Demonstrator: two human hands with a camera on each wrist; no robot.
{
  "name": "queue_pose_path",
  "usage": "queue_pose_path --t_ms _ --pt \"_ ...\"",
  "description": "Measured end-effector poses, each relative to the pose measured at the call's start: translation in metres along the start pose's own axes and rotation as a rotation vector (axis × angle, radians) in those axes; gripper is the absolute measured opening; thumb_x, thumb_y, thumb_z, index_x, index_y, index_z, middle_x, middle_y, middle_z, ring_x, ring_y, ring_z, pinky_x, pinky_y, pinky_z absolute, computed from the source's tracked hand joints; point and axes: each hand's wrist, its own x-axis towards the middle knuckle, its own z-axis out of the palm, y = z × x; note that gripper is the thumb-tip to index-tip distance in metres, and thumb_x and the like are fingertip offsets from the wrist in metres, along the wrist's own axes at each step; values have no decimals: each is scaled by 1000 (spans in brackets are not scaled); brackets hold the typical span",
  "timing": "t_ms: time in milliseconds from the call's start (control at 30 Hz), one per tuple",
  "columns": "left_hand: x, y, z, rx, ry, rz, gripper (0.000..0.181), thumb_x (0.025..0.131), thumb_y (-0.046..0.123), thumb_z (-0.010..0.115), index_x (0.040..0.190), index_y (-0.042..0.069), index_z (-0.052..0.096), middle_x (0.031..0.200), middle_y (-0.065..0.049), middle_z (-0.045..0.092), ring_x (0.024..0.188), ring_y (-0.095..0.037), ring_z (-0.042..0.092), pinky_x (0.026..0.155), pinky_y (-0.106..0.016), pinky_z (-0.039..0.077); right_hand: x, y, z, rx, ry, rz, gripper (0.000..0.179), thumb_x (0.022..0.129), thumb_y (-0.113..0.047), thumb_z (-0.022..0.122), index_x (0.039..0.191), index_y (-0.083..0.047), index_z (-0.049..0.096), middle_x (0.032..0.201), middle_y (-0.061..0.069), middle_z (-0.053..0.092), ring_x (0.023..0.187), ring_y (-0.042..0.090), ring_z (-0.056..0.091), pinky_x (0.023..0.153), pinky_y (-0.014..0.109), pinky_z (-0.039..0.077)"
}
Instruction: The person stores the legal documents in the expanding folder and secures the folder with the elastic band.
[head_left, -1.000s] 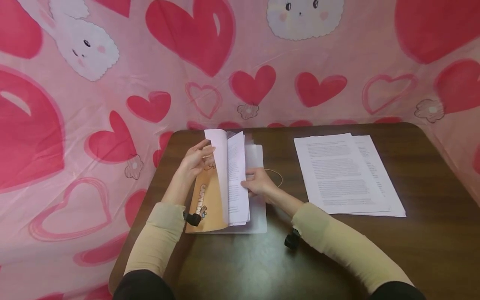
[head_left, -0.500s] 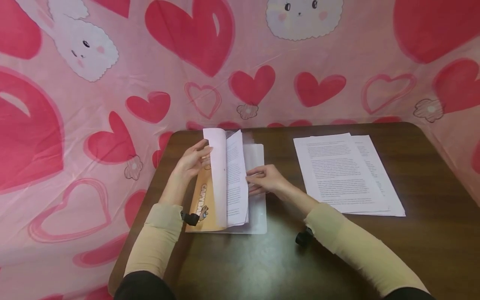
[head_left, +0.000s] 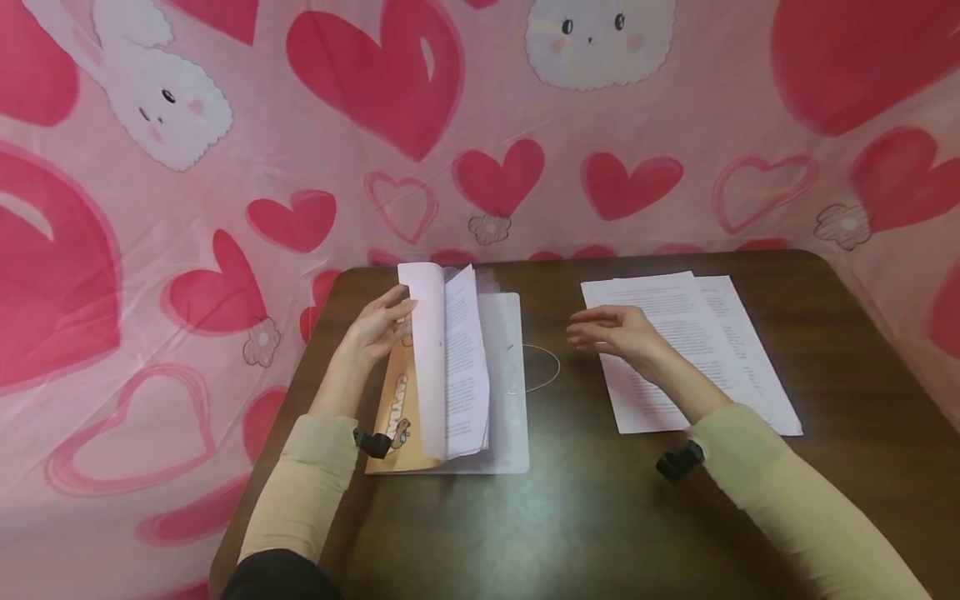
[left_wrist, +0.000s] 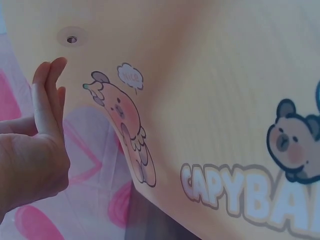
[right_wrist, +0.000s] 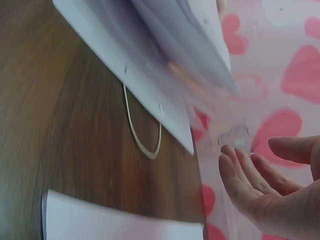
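Observation:
A folder [head_left: 512,454] with an orange capybara cover [left_wrist: 215,115] lies at the table's left, its front cover raised and bowed to show the white inner side. My left hand [head_left: 375,327] holds that cover by its left edge; the exact finger contact is partly hidden. Printed sheets [head_left: 467,367] stand slightly lifted inside the folder. To the right, my right hand [head_left: 618,333] hovers over the left edge of a loose paper stack [head_left: 667,350]. Its fingers are relaxed and hold nothing, as the right wrist view [right_wrist: 270,190] confirms.
A thin elastic loop [head_left: 558,367] sticks out from the folder's right edge onto the dark wooden table [head_left: 555,517]. Behind the table hangs a pink cloth [head_left: 337,108] printed with hearts and rabbits. Small black cameras [head_left: 678,461] sit on both wrists.
My right hand has left the sheets in the folder and moved right to the loose stack. The left hand keeps the cover raised, and the sheets lean a little further left.

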Motion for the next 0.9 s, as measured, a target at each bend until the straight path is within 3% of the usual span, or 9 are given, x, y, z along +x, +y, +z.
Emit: queue_pose_path --t_ms 233,367,467,533,600,667,700,800,900 --pt "0 0 0 4 -13 -4 76 116 1 44 178 14 4 186 -16 0 82 -7 72 72 -16 64 -12 6 -42 95 36 111 66 113 -11 60 164 18 29 109 -13 80 101 3 80 93 20 65" --pt "0 0 -1 -3 -10 -3 75 116 1 44 178 14 4 186 -15 1 84 -6 72 73 -16 64 -16 9 -60 82 61 147 70 114 -14 60 167 15 25 114 -13 78 102 2 80 93 20 65" --pt "-1 -1 -3 -12 -5 -3 75 116 0 43 178 14 4 186 -16 1 86 -3 70 74 -16 64 -20 14 -69 6 91 158 70 114 -15 59 167 14 25 140 13 76 101 -3 78 95 20 64" --pt "-1 -1 -4 -15 -5 -1 75 116 0 42 178 14 4 186 -16 1 87 -2 68 74 -16 64 -23 18 -73 -64 115 160 69 115 -17 58 168 14 26 157 30 59 100 -7 75 96 19 64" --pt "-1 -2 -4 -11 -12 0 75 116 0 42 178 13 3 186 -16 1 88 -1 67 74 -15 64 -25 22 -79 -131 144 158 68 115 -17 57 168 13 26 168 35 39 99 -12 71 96 17 63" --pt "-1 -2 -4 -4 -15 2 74 116 1 42 178 13 4 185 -15 2 87 -1 67 74 -15 64 -28 24 -84 -210 176 152 67 116 -20 57 168 12 29 168 39 37 98 -17 66 94 13 61" --pt "-1 -3 -4 -1 -18 3 74 116 1 42 178 13 3 185 -15 1 87 -1 67 75 -15 63 -30 25 -86 -258 196 152 68 115 -22 58 168 11 30 168 39 38 103 -10 71 92 10 59" --pt "-2 -3 -3 -3 -21 3 74 116 1 42 178 13 3 186 -15 0 88 -1 67 75 -14 63 -34 28 -92 -404 258 155 74 114 -30 60 169 9 28 170 39 35 137 26 69 116 33 58" --pt "-2 -3 -2 -17 -20 2 74 116 1 42 178 13 3 186 -15 0 88 -1 68 75 -15 64 -36 33 -98 -534 295 161 84 114 -38 59 171 9 18 174 40 22 162 60 25 132 64 36"
